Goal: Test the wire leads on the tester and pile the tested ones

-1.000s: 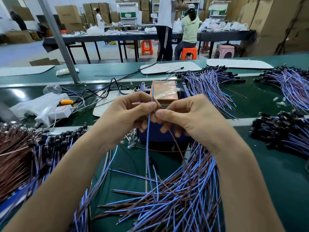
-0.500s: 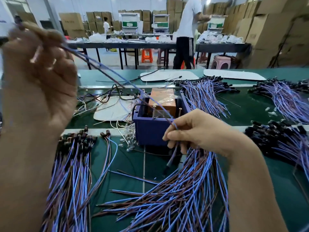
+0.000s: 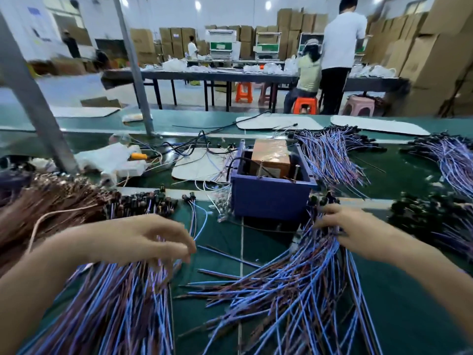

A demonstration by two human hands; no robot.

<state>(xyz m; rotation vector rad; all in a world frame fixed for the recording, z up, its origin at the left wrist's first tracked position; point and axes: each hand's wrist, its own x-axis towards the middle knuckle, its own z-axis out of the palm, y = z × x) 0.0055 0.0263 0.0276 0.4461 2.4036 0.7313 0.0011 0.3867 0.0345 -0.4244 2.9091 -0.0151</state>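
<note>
The tester (image 3: 271, 198) is a blue box with an orange-brown block (image 3: 271, 157) inside, standing mid-bench. My left hand (image 3: 143, 239) is blurred and hovers low over the left pile of blue and brown wire leads (image 3: 115, 303). Its fingers are loosely curled and I see no lead between them. My right hand (image 3: 353, 226) reaches into the top of the right pile of leads (image 3: 294, 290), just right of the tester. Its fingertips pinch among the black connector ends there.
More lead bundles lie behind the tester (image 3: 330, 152), at far right (image 3: 450, 160) and right (image 3: 430, 213). Brown wires (image 3: 38, 206) fill the left. A slanted metal pole (image 3: 38, 106) and an orange-handled tool (image 3: 139, 156) stand back left. People work at distant tables.
My left hand came down from high at the upper left, where it held a lead, to the left pile. My right hand shifted right, from the tester's front into the right pile.
</note>
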